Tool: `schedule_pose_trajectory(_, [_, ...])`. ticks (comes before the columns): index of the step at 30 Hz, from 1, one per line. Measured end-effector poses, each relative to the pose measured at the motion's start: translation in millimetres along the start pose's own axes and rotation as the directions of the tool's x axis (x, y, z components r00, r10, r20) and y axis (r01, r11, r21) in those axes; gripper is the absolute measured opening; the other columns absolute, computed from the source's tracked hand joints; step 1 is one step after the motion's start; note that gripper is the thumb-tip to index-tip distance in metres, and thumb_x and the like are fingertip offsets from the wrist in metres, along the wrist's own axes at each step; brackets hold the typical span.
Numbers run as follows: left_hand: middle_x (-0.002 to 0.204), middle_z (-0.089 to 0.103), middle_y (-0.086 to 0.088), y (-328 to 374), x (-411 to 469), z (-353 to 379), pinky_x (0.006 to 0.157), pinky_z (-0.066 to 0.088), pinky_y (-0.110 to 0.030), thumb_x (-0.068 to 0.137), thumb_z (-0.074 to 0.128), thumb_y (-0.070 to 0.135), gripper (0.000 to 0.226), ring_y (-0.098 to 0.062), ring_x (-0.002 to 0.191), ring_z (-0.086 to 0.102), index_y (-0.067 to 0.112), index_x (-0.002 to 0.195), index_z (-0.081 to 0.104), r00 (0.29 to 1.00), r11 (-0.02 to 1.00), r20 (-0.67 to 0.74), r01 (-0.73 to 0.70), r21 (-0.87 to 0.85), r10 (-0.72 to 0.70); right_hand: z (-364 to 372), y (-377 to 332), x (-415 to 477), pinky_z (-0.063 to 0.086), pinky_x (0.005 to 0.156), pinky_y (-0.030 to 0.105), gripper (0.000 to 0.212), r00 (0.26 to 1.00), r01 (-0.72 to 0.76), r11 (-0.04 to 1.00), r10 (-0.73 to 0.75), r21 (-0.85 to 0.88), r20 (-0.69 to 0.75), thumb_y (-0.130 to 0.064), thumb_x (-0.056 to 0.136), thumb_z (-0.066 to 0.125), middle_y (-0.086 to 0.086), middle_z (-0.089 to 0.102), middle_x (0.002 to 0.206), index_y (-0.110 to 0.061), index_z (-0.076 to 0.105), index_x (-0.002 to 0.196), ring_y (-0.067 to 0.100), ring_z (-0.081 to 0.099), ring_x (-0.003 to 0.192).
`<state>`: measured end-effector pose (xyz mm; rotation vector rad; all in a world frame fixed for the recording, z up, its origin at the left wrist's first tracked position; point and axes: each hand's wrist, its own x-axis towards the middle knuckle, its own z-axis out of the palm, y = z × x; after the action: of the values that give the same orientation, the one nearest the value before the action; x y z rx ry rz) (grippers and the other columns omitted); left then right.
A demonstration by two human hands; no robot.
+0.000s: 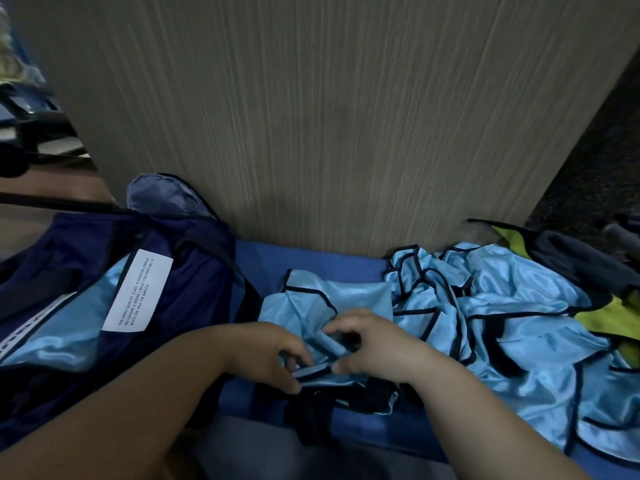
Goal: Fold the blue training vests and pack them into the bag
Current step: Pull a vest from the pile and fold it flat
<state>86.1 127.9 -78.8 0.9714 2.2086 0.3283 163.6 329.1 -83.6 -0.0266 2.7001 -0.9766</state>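
I'm pinching the vest (322,299) with my left hand (270,351) and right hand (377,344), bunched on the surface (311,258) dead ahead; the bag (194,271) is gaping just left, nearer the left hand.

Under the fingers (341,325) is a shiny light-blue satin vest (346,296) with thin black edging. Right of the fingers, a crumpled heap of satin vests (519,306) shows the same blue and black, then a yellow-green cloth (609,322). Left of them, a dark navy fabric bag (194,282) carries a white rectangular label (138,292) with black lettering.
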Motion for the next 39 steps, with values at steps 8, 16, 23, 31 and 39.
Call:
schedule_pose_trajectory(8, [0.079,0.061,0.011,1.4,-8.2,-24.2,0.065,0.043,-0.024,0.089,0.062,0.032,0.009,-0.005,0.073,0.057,0.030,0.081,0.057,0.725,0.987,-0.675,0.049,-0.153,-0.141,15.5,-20.5,-13.1,0.039,0.105,0.025,0.043,0.941,0.306,0.951,-0.293,-0.051,0.171,-0.011,0.079,0.076,-0.011,0.059,0.123,-0.033,0.067,0.114,0.005,0.051,0.115])
schedule_pose_trajectory(16, [0.110,0.060,0.021,4.5,11.7,19.2,0.088,0.042,-0.013,0.096,0.057,0.028,0.022,0.003,0.102,0.054,0.030,0.117,0.064,0.930,0.975,-0.299,-0.185,0.126,0.215,-17.6,-24.4,-34.8,0.050,0.088,0.021,0.032,0.866,0.134,0.910,-0.300,0.392,0.401,0.000,0.085,0.071,0.004,0.073,0.103,-0.019,0.071,0.111,0.009,0.066,0.094])
schedule_pose_trajectory(23, [0.152,0.018,0.029,-8.5,3.5,37.5,0.114,0.008,-0.011,0.097,0.053,0.042,0.054,0.008,0.141,0.012,0.044,0.147,0.032,0.969,0.994,-0.221,-0.106,0.034,0.110,-40.2,20.5,-34.8,0.044,0.068,0.008,0.019,0.993,-0.097,0.992,0.102,-0.074,0.058,-0.027,0.079,0.081,-0.015,0.066,0.086,-0.035,0.069,0.090,-0.004,0.060,0.075])
schedule_pose_trajectory(31, [0.157,-0.020,0.022,-7.5,8.4,52.4,0.117,-0.015,-0.035,0.057,0.013,0.088,0.097,-0.005,0.143,-0.026,0.056,0.146,-0.010,0.991,0.954,-0.087,-0.076,0.289,0.105,-11.6,21.6,-38.3,0.052,0.081,0.025,0.029,0.986,-0.047,0.974,0.080,-0.220,0.143,-0.029,0.072,0.083,-0.013,0.060,0.093,-0.039,0.062,0.090,0.008,0.060,0.087])
schedule_pose_trajectory(39, [0.157,0.007,0.026,-13.3,1.3,45.0,0.112,-0.002,-0.017,0.057,0.060,0.078,0.104,0.005,0.141,-0.004,0.048,0.149,0.022,0.957,0.947,-0.169,-0.186,0.260,0.234,-18.4,27.7,-49.0,0.045,0.090,0.018,0.053,0.994,0.050,0.962,-0.021,-0.270,0.109,-0.007,0.072,0.070,-0.022,0.045,0.115,-0.047,0.054,0.103,0.002,0.047,0.108])
